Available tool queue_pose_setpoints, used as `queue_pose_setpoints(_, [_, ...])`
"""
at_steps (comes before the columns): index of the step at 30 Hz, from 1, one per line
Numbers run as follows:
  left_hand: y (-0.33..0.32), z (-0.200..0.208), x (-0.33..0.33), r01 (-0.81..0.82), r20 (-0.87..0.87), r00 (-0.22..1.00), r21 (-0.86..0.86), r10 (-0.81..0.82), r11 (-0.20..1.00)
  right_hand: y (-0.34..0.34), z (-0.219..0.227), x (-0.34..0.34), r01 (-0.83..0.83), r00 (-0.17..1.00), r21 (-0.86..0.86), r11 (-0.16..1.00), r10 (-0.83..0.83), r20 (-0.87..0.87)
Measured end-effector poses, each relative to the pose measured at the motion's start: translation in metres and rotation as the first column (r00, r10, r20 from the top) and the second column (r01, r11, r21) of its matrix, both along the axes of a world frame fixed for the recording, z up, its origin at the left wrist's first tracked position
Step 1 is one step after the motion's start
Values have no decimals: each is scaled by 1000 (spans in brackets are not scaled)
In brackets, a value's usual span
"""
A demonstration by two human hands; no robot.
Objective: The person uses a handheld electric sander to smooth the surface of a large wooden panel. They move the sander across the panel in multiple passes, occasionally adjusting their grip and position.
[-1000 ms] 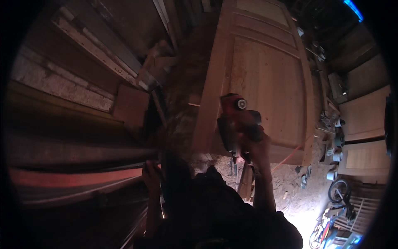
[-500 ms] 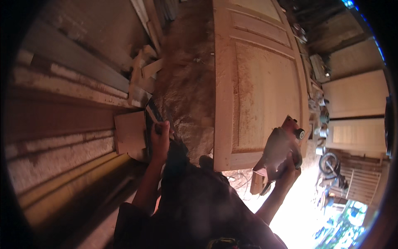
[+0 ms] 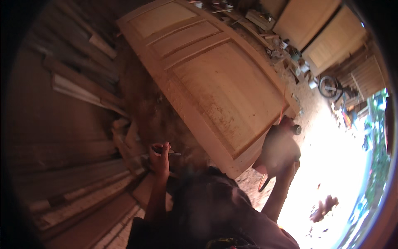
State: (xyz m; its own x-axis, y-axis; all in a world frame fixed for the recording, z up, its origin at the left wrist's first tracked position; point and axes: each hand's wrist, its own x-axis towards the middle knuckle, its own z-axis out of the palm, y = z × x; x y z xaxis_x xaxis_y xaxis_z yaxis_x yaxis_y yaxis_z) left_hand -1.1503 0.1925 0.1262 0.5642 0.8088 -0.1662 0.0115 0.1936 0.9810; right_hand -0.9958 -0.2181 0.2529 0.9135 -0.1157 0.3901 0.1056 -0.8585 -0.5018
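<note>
A panelled wooden door (image 3: 224, 91) lies slantwise before me, with brownish dust across its large panel. My right hand (image 3: 289, 169) grips a dark, corded power tool (image 3: 280, 147) with a round knob, held at the door's near right corner. Glare and shade blur the tool, so its exact kind is unclear. Off the door's near left side, my left hand (image 3: 159, 159) is closed with thumb and finger around a small, thin, greyish piece (image 3: 175, 154). What that piece is cannot be made out.
Planks and boards (image 3: 78, 89) are stacked along the left. Tins and scraps (image 3: 294, 60) line the floor beyond the door. Two wooden panels (image 3: 309, 25) lean at the far right near a wheel (image 3: 329, 87). An orange cord (image 3: 284, 103) hangs by the tool. Bright sunlight floods the right.
My view has turned right, so the door now slants to the upper left. The power tool stays in my right hand. My left hand has come away from the dark-edged board beside it.
</note>
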Motion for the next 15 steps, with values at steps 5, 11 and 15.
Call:
queue_pose_setpoints(5, [31,12,34,95,-33,995,172,-90,981,0,-12,20,153,955,50,987,-134,-266])
queue_pose_setpoints(11, [52,43,83,372,-280,917,346,-284,861,-5,-42,-58,536,840,510,673,-481,-249])
queue_pose_setpoints(15, [83,1,140,582,-140,806,362,-575,728,62,6,-98,409,719,912,35,-627,-299])
